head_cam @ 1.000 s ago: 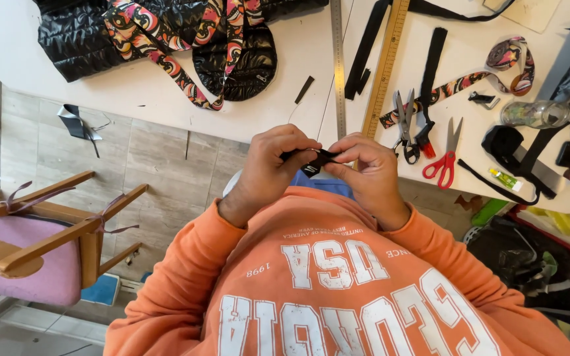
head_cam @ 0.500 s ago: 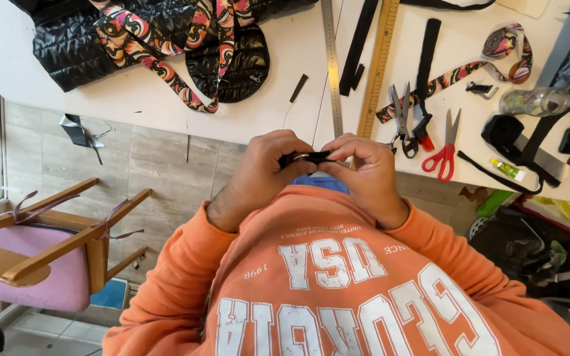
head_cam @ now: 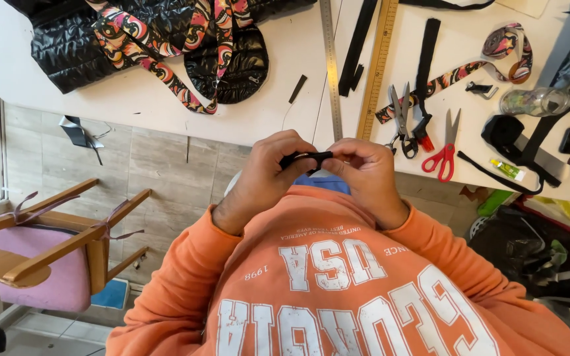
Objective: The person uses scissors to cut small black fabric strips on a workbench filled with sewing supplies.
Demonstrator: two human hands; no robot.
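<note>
1. A short black strip of webbing (head_cam: 306, 158) sits pinched between both hands, held close to the chest, just off the edge of the white worktable (head_cam: 166, 105)
2. The left hand (head_cam: 265, 175) has thumb and fingertips clamped on its left end; the right hand (head_cam: 367, 173) grips the right end the same way
3. This looks like folding or pressing the strip; a steady, even pinch seems called for
4. Red-handled scissors (head_cam: 444, 148), a yellow wooden ruler (head_cam: 377, 66) and a black quilted bag (head_cam: 166, 39) lie on the table
</note>
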